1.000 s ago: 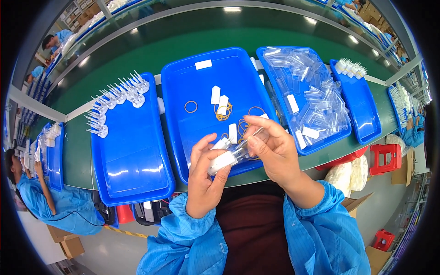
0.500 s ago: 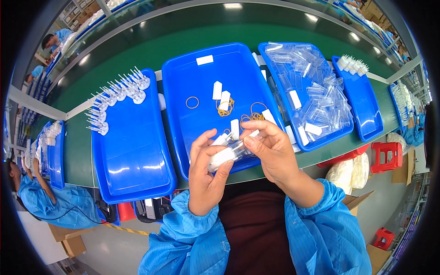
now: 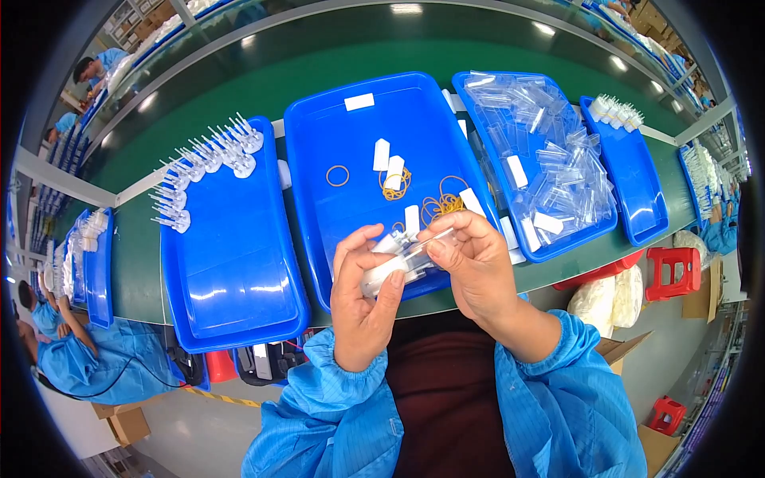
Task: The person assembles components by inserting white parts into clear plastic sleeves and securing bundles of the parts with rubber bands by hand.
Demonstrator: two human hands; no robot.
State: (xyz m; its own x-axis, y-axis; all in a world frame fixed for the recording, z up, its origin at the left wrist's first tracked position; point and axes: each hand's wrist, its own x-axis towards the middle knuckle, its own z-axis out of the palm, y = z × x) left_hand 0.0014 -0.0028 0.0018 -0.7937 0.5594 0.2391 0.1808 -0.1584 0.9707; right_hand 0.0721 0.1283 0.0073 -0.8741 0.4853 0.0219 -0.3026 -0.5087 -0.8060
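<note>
Head view: both hands pinch one clear packet (image 3: 406, 259), left hand (image 3: 362, 299) gripping its lower end, right hand (image 3: 472, 267) its upper edge, over the near rim of the middle blue tray (image 3: 319, 207). Rubber bands (image 3: 442, 203) and white pieces (image 3: 381, 154) lie beyond.

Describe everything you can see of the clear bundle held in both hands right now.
The clear bundle looks like a small stack of see-through plastic sleeves with white pieces inside, glossy and thin. It lies roughly level, tilted up toward the right, held above the near edge of the middle blue tray. The left hand grips its left end from below, thumb on top; the right hand pinches its right end. How many pieces it holds is unclear.
</note>
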